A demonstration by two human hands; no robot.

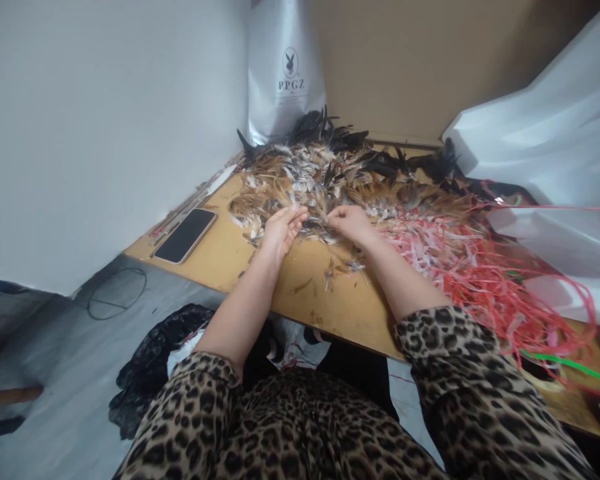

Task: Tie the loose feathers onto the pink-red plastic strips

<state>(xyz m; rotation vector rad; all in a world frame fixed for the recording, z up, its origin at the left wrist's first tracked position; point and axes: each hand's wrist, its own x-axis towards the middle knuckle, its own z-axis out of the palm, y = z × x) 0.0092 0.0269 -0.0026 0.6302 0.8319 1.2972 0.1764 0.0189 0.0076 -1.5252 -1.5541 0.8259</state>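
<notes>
My left hand (283,228) is over the near edge of a heap of feathers (300,173), its fingers curled and thumb drawn in. Whatever lies at those fingertips is too small to name. A short gap to the right, my right hand (351,223) pinches at the feathers with thumb and forefinger; a thin feather seems to be in the pinch, partly lost among the others. The heap is brown, white and grey in front, with long black feathers (325,130) at the back. Loose feather bits (337,267) lie on the wooden table (330,313) below my hands.
A phone (186,235) lies on the table's left side. Red and pink strings (480,280) tangle at the right, beside white plastic sheeting (545,140). At the back stands a silver-white bag (287,67). A black plastic bag (155,360) is on the floor.
</notes>
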